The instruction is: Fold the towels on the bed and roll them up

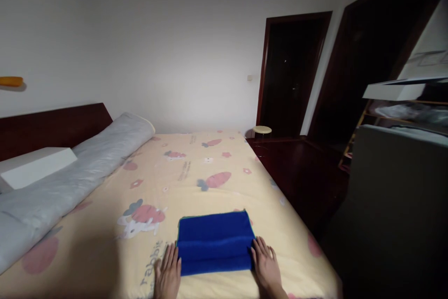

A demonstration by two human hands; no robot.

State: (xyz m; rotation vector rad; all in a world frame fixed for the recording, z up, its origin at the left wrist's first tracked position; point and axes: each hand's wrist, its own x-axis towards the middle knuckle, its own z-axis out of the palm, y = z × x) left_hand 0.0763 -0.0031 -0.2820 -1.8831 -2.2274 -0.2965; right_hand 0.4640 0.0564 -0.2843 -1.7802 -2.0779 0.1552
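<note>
A blue cloth (214, 242) lies spread as a rectangle on the patterned bed sheet (189, 191), with a soft crease running across it from side to side. My left hand (168, 271) rests at the cloth's left edge, palm down with the fingers stretched forward. On the opposite side, my right hand (266, 262) touches the right edge, its fingers extended and slightly apart. Neither hand grips anything that I can see.
Along the bed's left side lies a rolled grey mat (101, 149), with a white box (38, 166) by the dark headboard (56, 124). Beyond the bed's right edge are a round stool (262, 129), a dark door (294, 75) and a large dark panel (395, 205).
</note>
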